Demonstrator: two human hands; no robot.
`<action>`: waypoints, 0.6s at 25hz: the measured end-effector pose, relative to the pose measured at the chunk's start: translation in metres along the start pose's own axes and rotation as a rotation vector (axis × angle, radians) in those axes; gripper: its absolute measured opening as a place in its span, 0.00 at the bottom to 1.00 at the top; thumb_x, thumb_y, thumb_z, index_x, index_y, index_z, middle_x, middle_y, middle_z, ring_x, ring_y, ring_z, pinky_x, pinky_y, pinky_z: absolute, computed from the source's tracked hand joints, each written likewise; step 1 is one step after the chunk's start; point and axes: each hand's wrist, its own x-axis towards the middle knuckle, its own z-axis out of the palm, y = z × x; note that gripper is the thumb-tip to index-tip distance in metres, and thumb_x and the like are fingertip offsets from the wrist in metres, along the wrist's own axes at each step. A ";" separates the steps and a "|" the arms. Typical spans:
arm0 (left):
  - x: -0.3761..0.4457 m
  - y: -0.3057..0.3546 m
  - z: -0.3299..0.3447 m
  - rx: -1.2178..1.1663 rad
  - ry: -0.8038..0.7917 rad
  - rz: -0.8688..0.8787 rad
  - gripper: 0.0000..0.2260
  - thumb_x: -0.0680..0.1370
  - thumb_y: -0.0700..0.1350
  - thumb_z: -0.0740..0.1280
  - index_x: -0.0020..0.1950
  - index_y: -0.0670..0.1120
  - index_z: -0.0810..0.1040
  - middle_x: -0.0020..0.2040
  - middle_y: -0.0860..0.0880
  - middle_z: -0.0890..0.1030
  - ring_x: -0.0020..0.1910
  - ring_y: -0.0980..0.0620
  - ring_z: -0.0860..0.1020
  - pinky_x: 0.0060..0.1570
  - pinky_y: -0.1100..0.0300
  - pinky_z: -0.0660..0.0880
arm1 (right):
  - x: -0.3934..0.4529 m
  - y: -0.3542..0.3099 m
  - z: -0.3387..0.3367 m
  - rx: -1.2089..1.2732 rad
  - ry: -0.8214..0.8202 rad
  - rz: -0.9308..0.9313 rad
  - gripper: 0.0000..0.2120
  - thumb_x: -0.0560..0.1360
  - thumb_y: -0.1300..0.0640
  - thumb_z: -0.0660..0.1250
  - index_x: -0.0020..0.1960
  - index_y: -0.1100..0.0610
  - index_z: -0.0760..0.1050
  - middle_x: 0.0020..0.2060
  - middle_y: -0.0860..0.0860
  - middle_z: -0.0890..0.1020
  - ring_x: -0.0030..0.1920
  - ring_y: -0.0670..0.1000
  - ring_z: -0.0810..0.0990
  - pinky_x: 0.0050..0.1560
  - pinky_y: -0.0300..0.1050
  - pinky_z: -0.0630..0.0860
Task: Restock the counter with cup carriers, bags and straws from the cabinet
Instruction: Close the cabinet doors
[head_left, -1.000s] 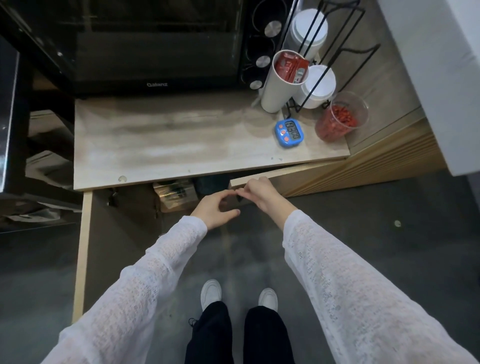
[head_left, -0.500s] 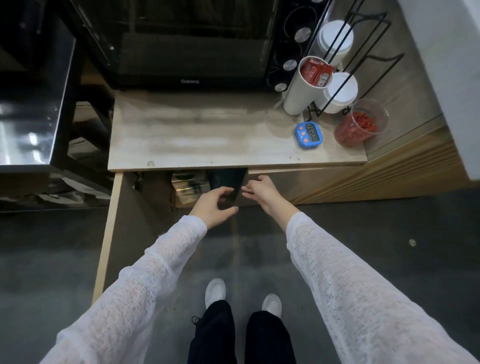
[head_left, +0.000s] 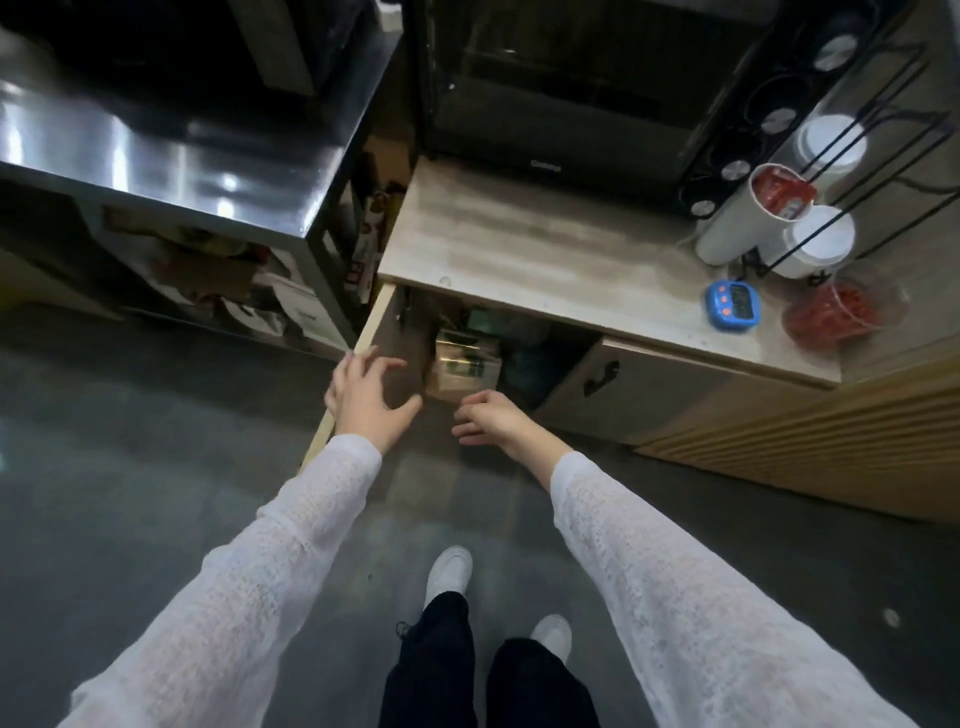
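Now that right door (head_left: 628, 387) is pushed shut | left door (head_left: 332, 415) open | both hands, left hand (head_left: 363, 397) and right hand (head_left: 491, 418), released, empty | cabinet (head_left: 467, 353) stock reachable, nothing taken yet

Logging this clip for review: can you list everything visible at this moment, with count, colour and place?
Counter: one, pale wood, centre right.
Oven: one, black, at the back of the counter.
Timer: one, blue, on the counter's right end.
Tall cup: one, white, holding red packets, beside the wire rack.
Lidded cups: two, white, in the black wire rack.
Clear cup: one, with red contents, right of the timer.
Cabinet: one, under the counter, left door open, right door nearly shut; a brown package inside, other contents too dark to tell.
Steel table: one, shiny, far left.
Shoes: two, white, on the grey floor.
Left hand: open, beside the open door's edge.
Right hand: open, before the cabinet opening.
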 end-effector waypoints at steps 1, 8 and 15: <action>-0.004 -0.017 -0.004 0.020 -0.006 -0.067 0.20 0.74 0.48 0.72 0.65 0.51 0.74 0.75 0.48 0.63 0.77 0.45 0.54 0.74 0.43 0.53 | 0.000 0.001 0.012 -0.024 -0.023 0.005 0.18 0.78 0.63 0.63 0.68 0.62 0.66 0.59 0.60 0.77 0.59 0.57 0.80 0.56 0.50 0.79; -0.036 -0.081 -0.025 -0.215 -0.222 -0.397 0.43 0.74 0.45 0.73 0.79 0.52 0.46 0.71 0.39 0.67 0.65 0.37 0.73 0.65 0.47 0.70 | 0.003 0.007 0.074 -0.205 -0.127 0.008 0.19 0.78 0.62 0.64 0.67 0.61 0.67 0.61 0.60 0.77 0.58 0.57 0.81 0.60 0.52 0.78; -0.040 -0.069 -0.016 0.035 -0.382 -0.383 0.30 0.75 0.51 0.71 0.71 0.43 0.62 0.64 0.41 0.76 0.61 0.40 0.77 0.57 0.52 0.74 | -0.003 0.023 0.085 -0.213 -0.174 0.043 0.19 0.78 0.61 0.65 0.67 0.61 0.66 0.57 0.61 0.78 0.59 0.57 0.81 0.58 0.50 0.78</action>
